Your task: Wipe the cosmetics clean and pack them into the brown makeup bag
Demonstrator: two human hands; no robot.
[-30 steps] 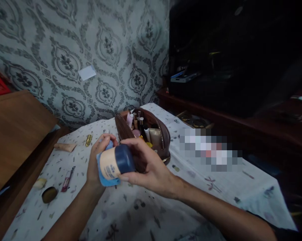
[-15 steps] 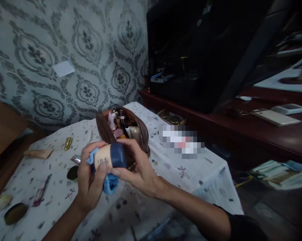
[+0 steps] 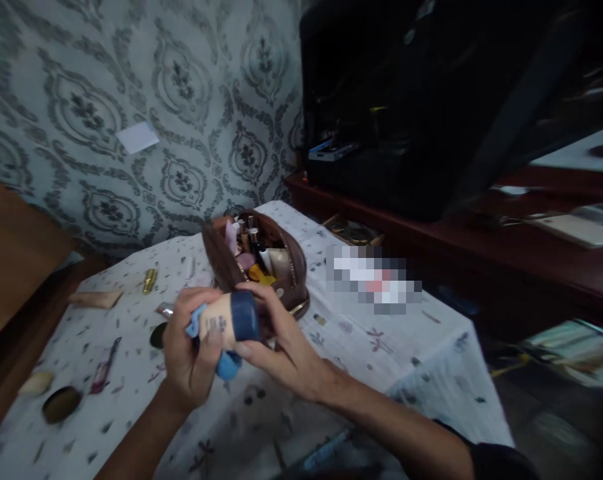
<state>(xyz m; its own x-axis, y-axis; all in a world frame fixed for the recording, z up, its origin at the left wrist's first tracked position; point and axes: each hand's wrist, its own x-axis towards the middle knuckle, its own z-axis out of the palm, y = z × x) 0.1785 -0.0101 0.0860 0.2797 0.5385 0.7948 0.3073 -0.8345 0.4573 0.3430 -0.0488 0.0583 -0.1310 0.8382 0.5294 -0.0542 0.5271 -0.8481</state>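
Note:
A beige bottle (image 3: 217, 325) with a dark blue cap (image 3: 245, 317) lies sideways between my two hands, above the table. My left hand (image 3: 190, 353) wraps round its beige body, with a bunched blue cloth (image 3: 228, 366) pressed against it. Around the cap close the thumb and fingers of my right hand (image 3: 286, 350). Just behind the hands stands an open brown cosmetics bag (image 3: 299, 280), filled with tubes, small bottles and a yellow item. Print on the bottle is too blurred to read.
On the patterned tablecloth (image 3: 361, 353) to the left lie a beige tube (image 3: 95, 299), a gold lipstick (image 3: 150, 281), a pink slim tube (image 3: 103, 373) and a round dark compact (image 3: 61, 405). A pixelated item (image 3: 374, 277) lies right of the bag. A dark red cabinet (image 3: 431, 243) borders the table.
The whole view has shifted, so everything sits slightly further right. Both hands keep their hold on the bottle, and less of the blue cloth shows beneath it.

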